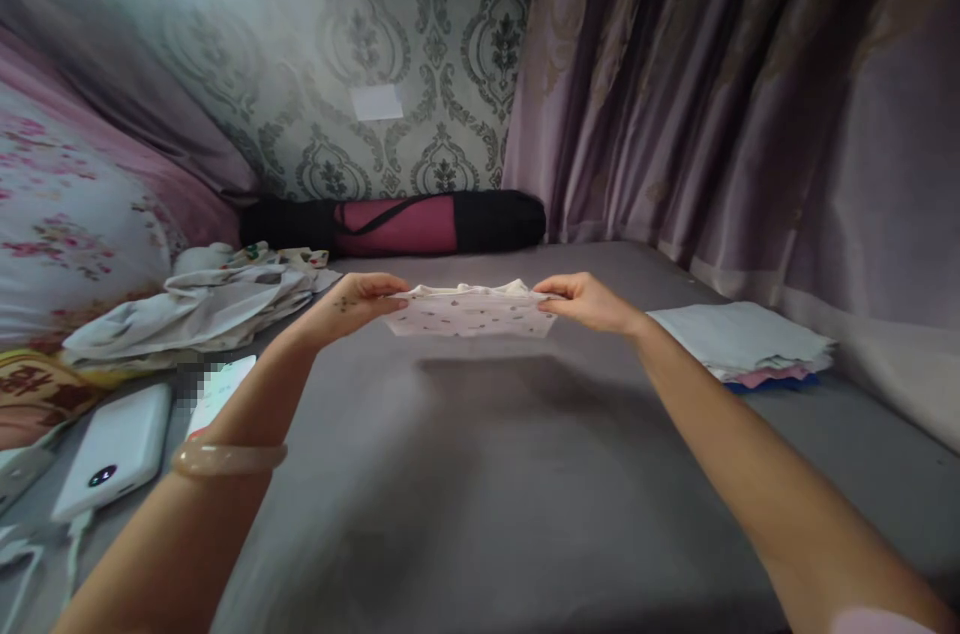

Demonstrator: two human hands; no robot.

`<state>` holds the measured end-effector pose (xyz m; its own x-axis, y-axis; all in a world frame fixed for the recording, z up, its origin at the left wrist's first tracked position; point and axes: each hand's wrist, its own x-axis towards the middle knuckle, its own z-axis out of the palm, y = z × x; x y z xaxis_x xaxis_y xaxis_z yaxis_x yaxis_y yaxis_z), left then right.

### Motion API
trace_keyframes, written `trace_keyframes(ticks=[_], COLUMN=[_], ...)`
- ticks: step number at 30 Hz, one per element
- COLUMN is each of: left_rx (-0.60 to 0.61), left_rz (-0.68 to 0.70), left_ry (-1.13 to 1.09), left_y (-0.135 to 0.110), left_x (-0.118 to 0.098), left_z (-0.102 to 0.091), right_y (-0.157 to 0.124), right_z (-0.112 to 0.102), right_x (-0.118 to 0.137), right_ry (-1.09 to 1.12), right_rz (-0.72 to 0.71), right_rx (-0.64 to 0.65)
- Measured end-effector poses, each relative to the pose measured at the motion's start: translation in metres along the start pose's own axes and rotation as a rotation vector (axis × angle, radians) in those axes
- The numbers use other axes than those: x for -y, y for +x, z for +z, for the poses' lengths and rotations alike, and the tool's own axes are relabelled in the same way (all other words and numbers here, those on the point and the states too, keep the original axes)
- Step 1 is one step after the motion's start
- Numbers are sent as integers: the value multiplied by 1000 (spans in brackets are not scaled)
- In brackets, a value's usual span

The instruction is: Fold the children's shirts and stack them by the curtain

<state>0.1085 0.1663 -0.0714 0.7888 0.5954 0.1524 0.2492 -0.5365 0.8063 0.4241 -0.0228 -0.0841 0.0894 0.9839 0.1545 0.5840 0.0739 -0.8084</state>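
Note:
A white cloth (472, 312) with small dark marks is stretched between my two hands, above the grey sheet (480, 534). My left hand (358, 302) pinches its left end between thumb and fingers. At the other end my right hand (589, 299) grips the cloth in the same way. The cloth's far edge is bunched and wavy, and its lower part hangs toward me. Its shadow falls on the sheet below. Whether it is a garment or a plain piece of fabric I cannot tell.
A stack of folded cloths (750, 336) lies at the right. Crumpled clothes (202, 309) are at the left, with a white power bank (120, 449), its cable, and a lit phone (225, 389) nearer me. A black and red roll-shaped bag (397, 226) rests against the wall.

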Motion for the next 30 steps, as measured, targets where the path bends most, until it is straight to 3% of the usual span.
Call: trace_keyframes(ticks=[2,5,7,9,12,15,19,25,30], left_rx=[54,173,122,62,81,93,66,144,231], left_rz=[30,25,-1,-25,34,208,192,82,40], left_ry=[130,239,274,319,388,503,705,735,734], left_y=[-21,-49,-57,-56,-45,-32,-25,-22,-17], left_x=[-5,-2,4,12,23,32,43,58,51], left_z=[2,9,18,33,70,112,146,153,144], right_y=[-21,-52,-61,-61,-49,-34,-21,-13,-11], right_z=[3,14,25,44,82,119,144,147,140], right_x=[4,3,-2,-7,-13,-13,-17,-39,-35], right_ry=[-103,-238,-289,-339,-460,-611,-742,-683,-624], right_rz=[-21,-23,-33,-55,-81,-110,-172,-82,-57], right_rx=[41,229,225,118,7,72,77,164,218])
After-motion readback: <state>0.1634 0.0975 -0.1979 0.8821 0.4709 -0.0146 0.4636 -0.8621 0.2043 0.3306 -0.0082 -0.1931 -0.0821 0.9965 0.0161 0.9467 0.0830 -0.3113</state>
